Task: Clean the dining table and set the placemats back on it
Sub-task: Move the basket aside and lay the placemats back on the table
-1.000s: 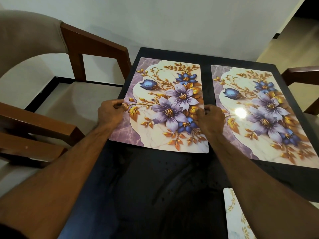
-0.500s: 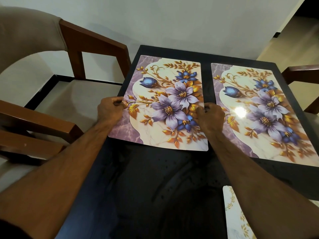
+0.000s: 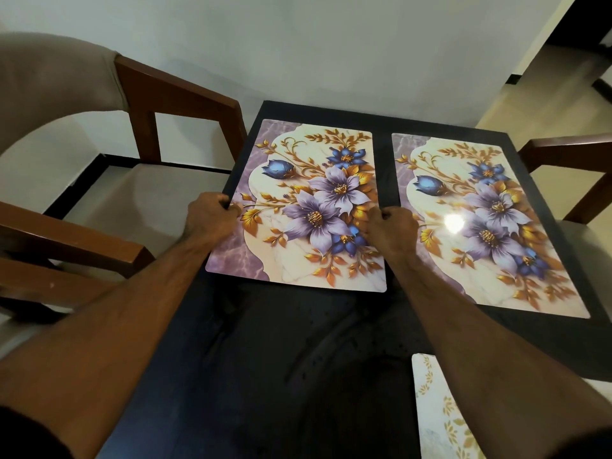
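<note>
A wooden armchair stands at the left, its brown arms framing a beige padded seat and a curved beige back. Part of another chair, with a brown arm and a pale seat, shows at the right edge. Behind both is a plain white wall with a black skirting strip along its foot. At the upper right lies a cream tiled floor, leading toward a dark doorway.
</note>
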